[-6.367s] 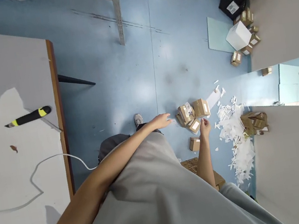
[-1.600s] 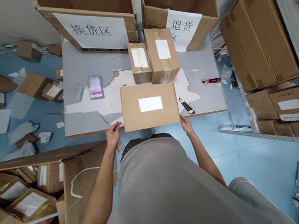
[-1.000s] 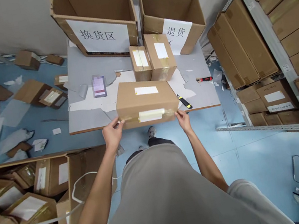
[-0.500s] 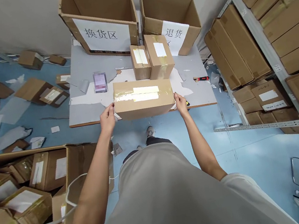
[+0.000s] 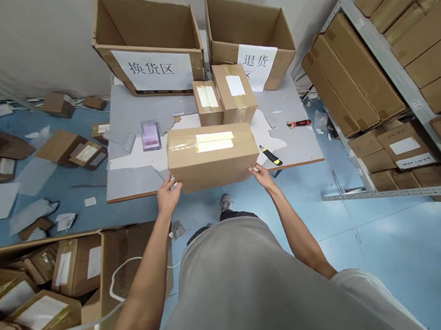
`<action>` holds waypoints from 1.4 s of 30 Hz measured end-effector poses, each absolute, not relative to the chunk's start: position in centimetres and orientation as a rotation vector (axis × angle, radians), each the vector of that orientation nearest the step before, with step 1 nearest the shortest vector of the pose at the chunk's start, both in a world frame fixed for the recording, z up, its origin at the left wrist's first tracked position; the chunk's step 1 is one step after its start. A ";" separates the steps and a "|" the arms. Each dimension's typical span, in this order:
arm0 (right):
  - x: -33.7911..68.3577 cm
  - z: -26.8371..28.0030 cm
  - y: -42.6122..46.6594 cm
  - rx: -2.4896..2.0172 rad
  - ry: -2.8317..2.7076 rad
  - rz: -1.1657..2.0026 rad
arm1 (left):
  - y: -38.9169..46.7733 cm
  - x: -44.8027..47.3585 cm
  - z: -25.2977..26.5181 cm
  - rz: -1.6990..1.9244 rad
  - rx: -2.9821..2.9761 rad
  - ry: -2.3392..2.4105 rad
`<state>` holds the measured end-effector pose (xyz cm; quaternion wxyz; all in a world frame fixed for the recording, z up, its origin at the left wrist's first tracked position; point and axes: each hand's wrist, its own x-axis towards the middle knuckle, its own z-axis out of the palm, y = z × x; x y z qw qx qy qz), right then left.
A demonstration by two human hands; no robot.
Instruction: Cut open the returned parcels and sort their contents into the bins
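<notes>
A long taped cardboard box (image 5: 215, 169) with white labels on top lies at the table's front edge, its near side overhanging slightly. My left hand (image 5: 169, 197) grips its lower left front corner, fingers partly hidden beneath. At the lower right front corner, my right hand (image 5: 263, 176) holds the same box between thumb and fingers. A black and yellow box cutter (image 5: 271, 155) lies just right of the box. Behind it stand a small carton (image 5: 210, 111) and a taller carton (image 5: 237, 102), both labelled.
Two large open cartons, one on the left (image 5: 161, 70) and one on the right (image 5: 256, 62), stand at the table's back. A red-handled tool (image 5: 298, 124) lies at right. Loaded shelving (image 5: 383, 56) rises on the right; a big bin of parcels (image 5: 125, 241) is at lower left.
Both hands have shifted from the box's sides to its lower front corners, the right one moving inward. The box cutter shows fully now. The view has shifted, so the scene sits lower.
</notes>
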<state>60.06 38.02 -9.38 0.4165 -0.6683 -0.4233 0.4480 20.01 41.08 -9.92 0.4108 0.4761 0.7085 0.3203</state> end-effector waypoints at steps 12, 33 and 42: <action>58.7 -9.9 42.8 -1.674 -1.080 1.081 | 45.8 20.7 -9.0 0.850 0.893 1.798; 64.8 -10.1 41.4 -1.774 -0.790 1.246 | 43.7 28.2 1.9 0.630 1.410 1.840; 53.1 -2.4 41.8 -1.837 -1.292 1.050 | 48.6 19.0 -8.2 0.753 0.838 2.076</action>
